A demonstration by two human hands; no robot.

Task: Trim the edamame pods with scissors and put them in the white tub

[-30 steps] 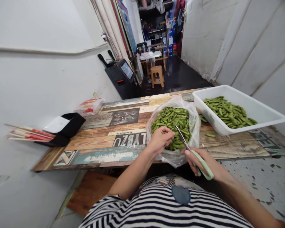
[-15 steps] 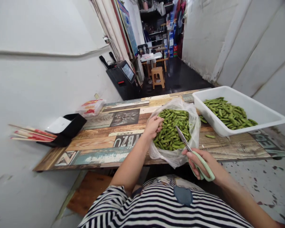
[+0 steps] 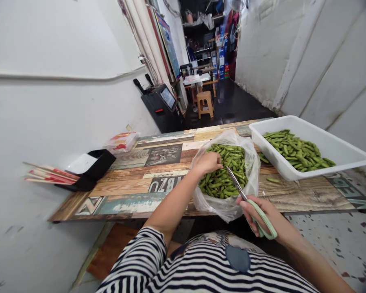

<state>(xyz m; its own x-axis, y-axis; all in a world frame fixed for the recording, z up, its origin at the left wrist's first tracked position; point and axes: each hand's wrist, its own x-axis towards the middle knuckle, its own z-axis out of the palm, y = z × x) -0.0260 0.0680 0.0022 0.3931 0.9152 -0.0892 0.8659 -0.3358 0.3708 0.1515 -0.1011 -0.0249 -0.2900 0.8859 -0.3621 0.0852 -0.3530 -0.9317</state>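
A clear plastic bag [image 3: 252, 169] stands open on the table, filled with green soybean pods [image 3: 224, 183]. My left hand [image 3: 209, 162] is over the left part of the pods, its fingers curled together at the pile; what they pinch, if anything, is too small to make out. My right hand [image 3: 262, 211] is closed around the pale green handles of a pair of scissors [image 3: 264, 219]. The metal blades look closed and point up and left over the pods in the bag.
A white plastic tub [image 3: 350, 156] with more pods stands on the right. A few pods [image 3: 273, 180] lie loose beside it on the wood-patterned table [image 3: 125, 185]. At the left are a black holder [image 3: 105, 160] with chopsticks and napkins, and a plastic packet [image 3: 122, 142].
My left hand has moved right and farther over the pods. The right hand holds the scissors in nearly the same place. The whole view has shifted slightly.
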